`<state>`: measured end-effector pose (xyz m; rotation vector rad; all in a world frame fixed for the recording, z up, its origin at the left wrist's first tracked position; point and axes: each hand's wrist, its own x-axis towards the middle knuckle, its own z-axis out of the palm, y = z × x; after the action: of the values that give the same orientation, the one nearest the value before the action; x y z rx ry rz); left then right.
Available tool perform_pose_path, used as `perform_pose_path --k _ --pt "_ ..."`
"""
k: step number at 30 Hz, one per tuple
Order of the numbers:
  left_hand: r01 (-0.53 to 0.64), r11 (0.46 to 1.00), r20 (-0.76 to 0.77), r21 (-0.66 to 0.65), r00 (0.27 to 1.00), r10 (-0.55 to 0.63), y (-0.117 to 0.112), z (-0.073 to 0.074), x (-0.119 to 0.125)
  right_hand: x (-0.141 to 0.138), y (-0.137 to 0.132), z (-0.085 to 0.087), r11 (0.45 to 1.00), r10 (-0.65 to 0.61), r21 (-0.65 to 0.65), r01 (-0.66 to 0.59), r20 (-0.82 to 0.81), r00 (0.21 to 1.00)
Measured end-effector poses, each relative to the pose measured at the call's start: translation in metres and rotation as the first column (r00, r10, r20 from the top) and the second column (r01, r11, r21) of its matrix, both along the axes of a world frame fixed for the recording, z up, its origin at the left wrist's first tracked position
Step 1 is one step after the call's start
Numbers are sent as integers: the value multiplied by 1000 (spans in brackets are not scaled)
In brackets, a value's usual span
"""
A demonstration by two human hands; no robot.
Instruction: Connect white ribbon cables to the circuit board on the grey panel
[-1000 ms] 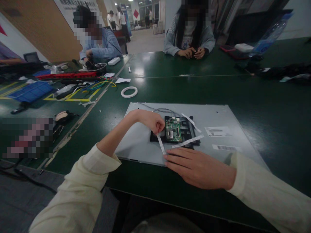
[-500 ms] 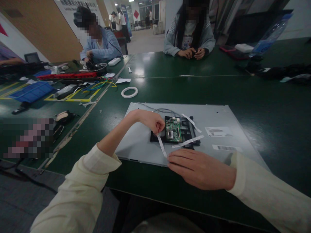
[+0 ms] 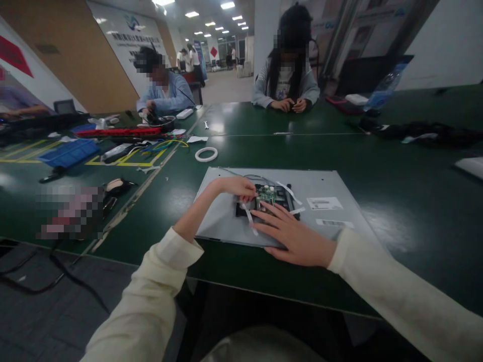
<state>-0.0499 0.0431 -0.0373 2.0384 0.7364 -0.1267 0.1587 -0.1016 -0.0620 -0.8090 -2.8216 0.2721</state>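
A grey metal panel lies flat on the green table in front of me. Near its middle sits a small green circuit board on a black pad, with white flat ribbon cables coming off it. My left hand is curled and pinches the top of one ribbon cable just left of the board. My right hand lies flat with fingers spread on the panel, its fingertips on the board's near edge and the cable's lower end.
A white tape ring lies beyond the panel. Left are coloured wires, a blue tray, a red strip and tools. Two other people sit across the table; one has hands together. Dark items and a bottle lie far right.
My right hand has slid forward from the panel's near edge to the circuit board, fingers now spread. My view has tilted up and back. My left hand keeps its pinch.
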Motion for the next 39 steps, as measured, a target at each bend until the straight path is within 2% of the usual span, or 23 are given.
perform_pose_path --k 3,5,7,9,10,12,19,27,33,35,36,39 --pt "-73 994 91 80 994 66 -19 -7 -2 -2 -8 2 1000 15 13 -15 12 1000" --pt "-168 965 154 199 978 139 -33 -15 -2 -4 -14 3 999 22 27 -23 16 1000" --pt "-308 879 219 365 946 240 -45 -24 -1 -5 -20 4 999 23 47 -24 21 1000" --pt "-416 748 299 517 907 297 -55 -32 0 -6 -26 4 997 15 69 -16 25 1000" --pt "-434 697 315 571 900 302 -58 -35 1 -6 -28 4 997 10 76 -12 26 1000" --pt "-430 657 312 619 902 297 -62 -38 2 -6 -32 4 997 2 78 -4 19 1000" --pt "-396 677 286 620 918 275 -63 -34 0 -6 -37 9 999 -8 39 8 1 1000" --pt "-405 665 281 627 914 291 -59 -34 1 -7 -37 12 999 -25 29 24 12 1000" --pt "-428 659 311 619 904 295 -66 -32 1 -5 -36 10 998 -29 48 28 13 999" --pt "-434 608 303 665 901 312 -68 -29 -1 -5 -36 9 997 -51 52 50 7 999" --pt "-446 557 305 701 893 331 -70 -27 -3 -4 -35 9 997 -55 53 55 6 998" --pt "-514 334 364 790 832 419 -72 -19 -12 -4 -31 9 997 -60 55 59 14 998"
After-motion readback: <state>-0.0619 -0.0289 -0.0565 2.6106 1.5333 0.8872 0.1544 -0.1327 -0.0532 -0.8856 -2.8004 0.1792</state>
